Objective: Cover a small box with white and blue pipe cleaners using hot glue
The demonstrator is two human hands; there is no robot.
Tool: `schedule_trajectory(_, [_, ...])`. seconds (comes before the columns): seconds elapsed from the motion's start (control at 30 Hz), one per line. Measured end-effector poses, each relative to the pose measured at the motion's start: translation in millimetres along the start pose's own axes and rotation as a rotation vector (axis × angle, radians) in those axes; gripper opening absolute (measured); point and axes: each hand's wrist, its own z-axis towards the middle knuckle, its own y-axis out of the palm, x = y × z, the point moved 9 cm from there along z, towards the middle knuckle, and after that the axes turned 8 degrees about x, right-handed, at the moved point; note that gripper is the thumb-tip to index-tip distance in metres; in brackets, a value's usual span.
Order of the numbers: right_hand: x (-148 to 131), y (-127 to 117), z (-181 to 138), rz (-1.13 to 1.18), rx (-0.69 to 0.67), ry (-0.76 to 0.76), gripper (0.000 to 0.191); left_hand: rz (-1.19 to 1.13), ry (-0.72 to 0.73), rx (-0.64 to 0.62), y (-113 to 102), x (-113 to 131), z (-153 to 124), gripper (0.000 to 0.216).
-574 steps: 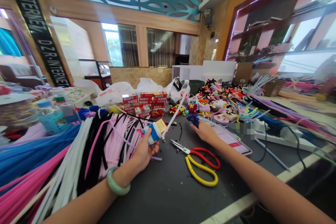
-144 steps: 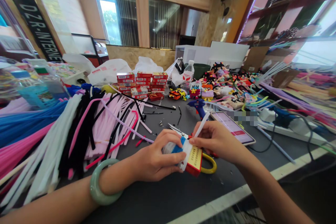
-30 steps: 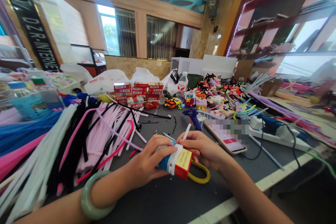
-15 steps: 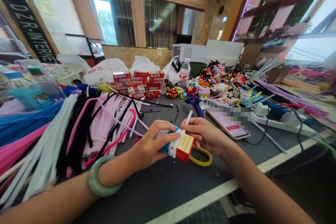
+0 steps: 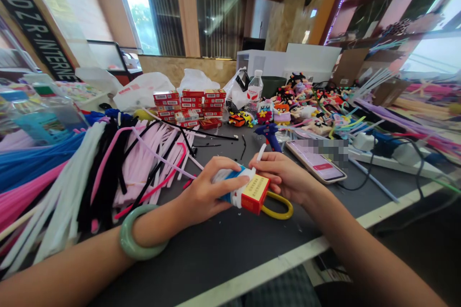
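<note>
Moved since the earliest head-camera frame: one blue glue gun (image 5: 269, 135) — then in the right hand (image 5: 286, 175), now on the table (image 5: 230, 254) just beyond it. One white strip (image 5: 261, 152), formerly a long loose tail, shows only a short free end.

Head view. Left hand (image 5: 207, 187): partly closed, fingers and thumb curled round one red-and-yellow box (image 5: 255, 192) bound with blue and white strip. Right hand: closed to a pinch, thumb and fingers at the white strip's free end. Box location: between the two hands, its bare end tilted toward the right hand, over the table.

Count of items about the hands: one yellow scissor handle (image 5: 289, 212), below the right hand — remainder hidden. One phone (image 5: 319, 167), right of the right hand. One green bracelet (image 5: 127, 234), on the left wrist. Red boxes (image 5: 190, 101), beyond the left hand, stand in three stacks; exact number cannot be told. Two capped bottles (image 5: 32, 115), far left of the left hand.
</note>
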Motion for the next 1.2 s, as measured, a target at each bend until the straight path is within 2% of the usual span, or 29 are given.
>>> schedule_trajectory(0.33, [2,4,2,0.045,-0.054,-0.014,0.028,-0.02,-0.013,0.013,1,-2,-3,0.032])
schedule_trajectory(0.5, [0,5,2,0.073,-0.042,-0.027,0.029,-0.005,-0.035,-0.029,1,-3,-1,0.033])
schedule_trajectory(0.73, [-3,5,5,0.134,-0.017,-0.061,0.026,0.025,-0.107,-0.008,-1,1,1,0.034])
schedule_trajectory(1.0, [-5,9,3,0.154,-0.052,-0.064,0.024,-0.002,-0.065,0.016,-3,3,-1,0.037])
schedule_trajectory(1.2, [-6,11,1,0.181,-0.058,-0.064,0.031,0.01,-0.055,0.029,-4,4,0,0.035])
